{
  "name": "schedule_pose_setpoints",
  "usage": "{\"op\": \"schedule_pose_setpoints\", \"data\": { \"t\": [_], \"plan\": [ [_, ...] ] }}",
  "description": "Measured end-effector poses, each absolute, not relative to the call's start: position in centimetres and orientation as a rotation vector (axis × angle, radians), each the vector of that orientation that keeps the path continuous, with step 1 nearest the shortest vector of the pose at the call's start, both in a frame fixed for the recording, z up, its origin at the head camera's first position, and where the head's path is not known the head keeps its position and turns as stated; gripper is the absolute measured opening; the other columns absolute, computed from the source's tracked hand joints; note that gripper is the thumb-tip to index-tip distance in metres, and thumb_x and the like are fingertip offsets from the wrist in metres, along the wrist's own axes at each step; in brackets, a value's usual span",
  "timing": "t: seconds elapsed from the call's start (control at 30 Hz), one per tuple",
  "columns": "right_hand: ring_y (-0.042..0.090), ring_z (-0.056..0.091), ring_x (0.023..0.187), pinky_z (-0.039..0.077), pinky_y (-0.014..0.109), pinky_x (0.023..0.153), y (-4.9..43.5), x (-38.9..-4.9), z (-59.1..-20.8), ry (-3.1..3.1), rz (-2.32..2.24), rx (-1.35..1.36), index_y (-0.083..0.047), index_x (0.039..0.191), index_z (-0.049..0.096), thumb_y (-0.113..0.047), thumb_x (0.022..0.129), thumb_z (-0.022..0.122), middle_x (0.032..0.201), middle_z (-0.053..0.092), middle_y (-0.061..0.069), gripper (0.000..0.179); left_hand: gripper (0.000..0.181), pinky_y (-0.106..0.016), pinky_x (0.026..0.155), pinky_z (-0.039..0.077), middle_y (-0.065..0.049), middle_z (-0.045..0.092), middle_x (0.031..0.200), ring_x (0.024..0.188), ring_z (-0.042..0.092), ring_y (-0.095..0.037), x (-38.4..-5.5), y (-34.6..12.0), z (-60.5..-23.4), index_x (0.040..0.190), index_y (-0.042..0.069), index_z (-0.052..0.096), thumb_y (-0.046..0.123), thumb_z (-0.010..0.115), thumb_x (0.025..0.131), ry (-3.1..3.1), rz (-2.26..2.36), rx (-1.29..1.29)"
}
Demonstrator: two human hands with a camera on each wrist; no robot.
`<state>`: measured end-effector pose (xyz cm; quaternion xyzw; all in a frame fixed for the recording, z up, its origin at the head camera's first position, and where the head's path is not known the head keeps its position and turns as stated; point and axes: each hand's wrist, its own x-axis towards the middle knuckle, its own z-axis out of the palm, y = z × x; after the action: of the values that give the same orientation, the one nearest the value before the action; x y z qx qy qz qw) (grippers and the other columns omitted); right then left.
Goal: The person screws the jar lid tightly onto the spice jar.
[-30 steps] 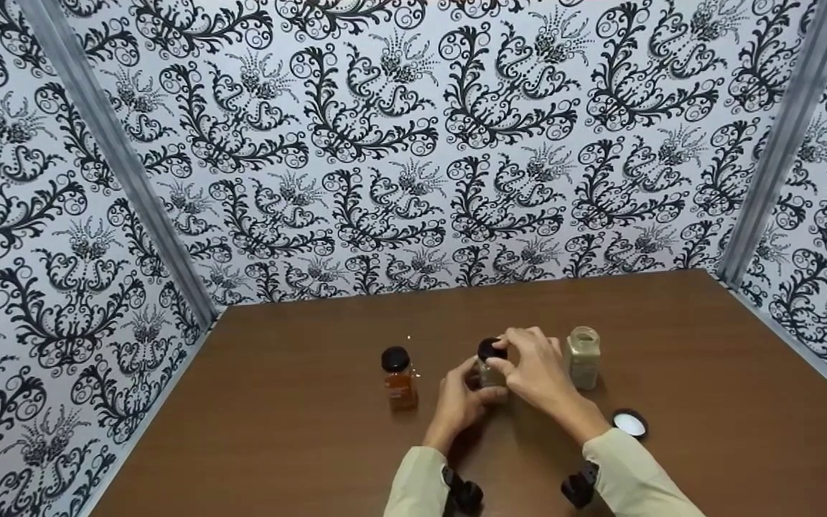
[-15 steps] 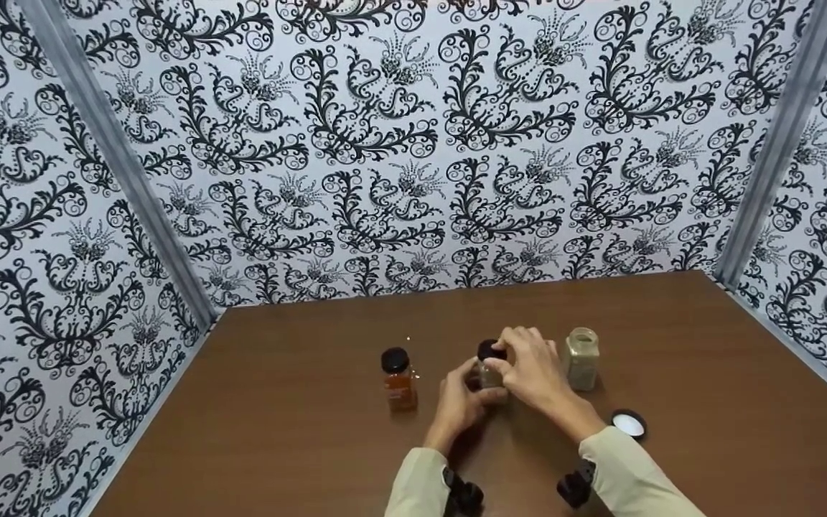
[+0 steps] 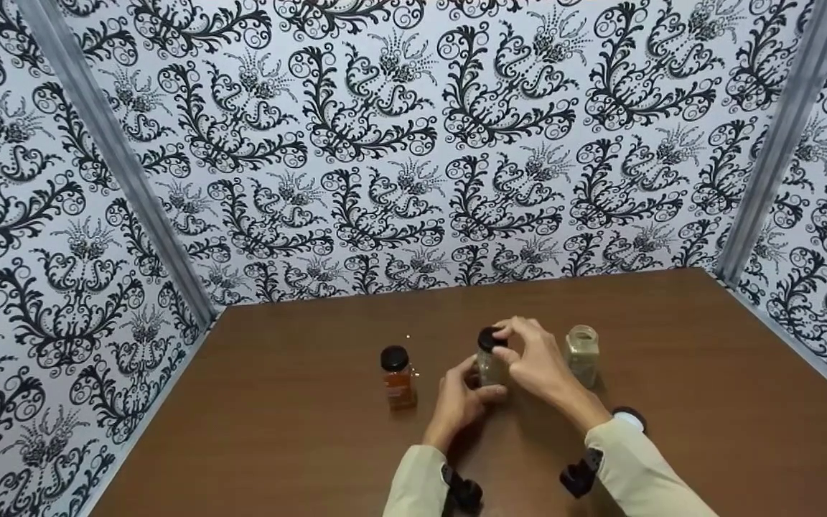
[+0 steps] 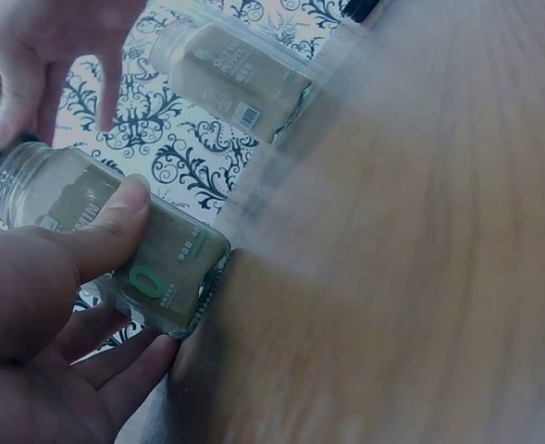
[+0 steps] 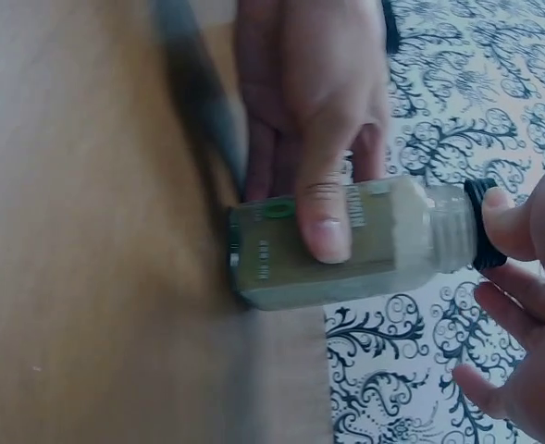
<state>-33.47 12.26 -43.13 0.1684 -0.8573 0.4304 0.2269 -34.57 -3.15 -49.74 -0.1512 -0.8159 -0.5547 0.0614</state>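
Observation:
My left hand [image 3: 459, 397] grips a square glass spice jar [image 3: 489, 370] of greenish-brown powder, thumb across its label and fingers behind. The jar stands upright on the table. My right hand [image 3: 541, 365] pinches the black lid [image 3: 492, 337] between thumb and fingers at the jar's mouth. In the right wrist view the lid [image 5: 487, 225] sits at the end of the neck, with the glass threads [image 5: 450, 227] exposed below it. To the right stands a similar spice jar [image 3: 583, 359] with no lid, holding pale powder.
A spice jar with orange-red contents [image 3: 399, 390] and a black lid stands on the left. A loose black lid [image 3: 629, 418], white inside facing up, lies near my right forearm. Patterned walls [image 3: 385, 179] border the brown table [image 3: 298, 402] at the back and sides.
My right hand has risen slightly with the lid, and more of the jar's neck shows beneath it. The right sleeve now covers part of the loose lid. My left hand keeps its place.

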Motion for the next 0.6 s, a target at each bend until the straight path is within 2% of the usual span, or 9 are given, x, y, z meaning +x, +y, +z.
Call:
{"op": "schedule_pose_setpoints", "data": {
  "t": [0.2,0.43,0.6],
  "plan": [
    [0.030,0.064,0.108,0.049,0.052,0.097,12.5,-33.5,-43.4,-2.396,1.116,0.439,-0.012,0.094,0.069,-0.005,0.081,0.079,0.110,0.073,0.005,0.018,0.050,-0.029,0.085,0.056,-0.007,0.076,0.112,0.099,0.069,-0.015,-34.6,-3.3,-49.8,0.127,0.021,0.068,0.026,0.085,0.080,-2.473,-1.698,-0.444],
    [0.027,0.063,0.104,0.045,0.052,0.093,12.5,-33.5,-44.1,-2.410,0.996,0.468,-0.014,0.090,0.068,-0.010,0.079,0.082,0.107,0.075,0.001,0.018,0.055,-0.034,0.087,0.057,-0.007,0.076,0.112,0.099,0.069,-0.015,-34.7,-3.3,-50.0,0.130,0.021,0.067,0.026,0.086,0.078,-2.462,-1.695,-0.439],
    [0.026,0.062,0.102,0.043,0.053,0.093,12.6,-33.4,-44.1,-2.405,0.956,0.483,-0.014,0.087,0.067,-0.012,0.079,0.082,0.105,0.075,0.002,0.018,0.053,-0.030,0.085,0.056,-0.006,0.076,0.110,0.096,0.069,-0.013,-34.7,-3.1,-49.9,0.126,0.021,0.069,0.026,0.087,0.077,-2.469,-1.684,-0.424]
  ]
}}
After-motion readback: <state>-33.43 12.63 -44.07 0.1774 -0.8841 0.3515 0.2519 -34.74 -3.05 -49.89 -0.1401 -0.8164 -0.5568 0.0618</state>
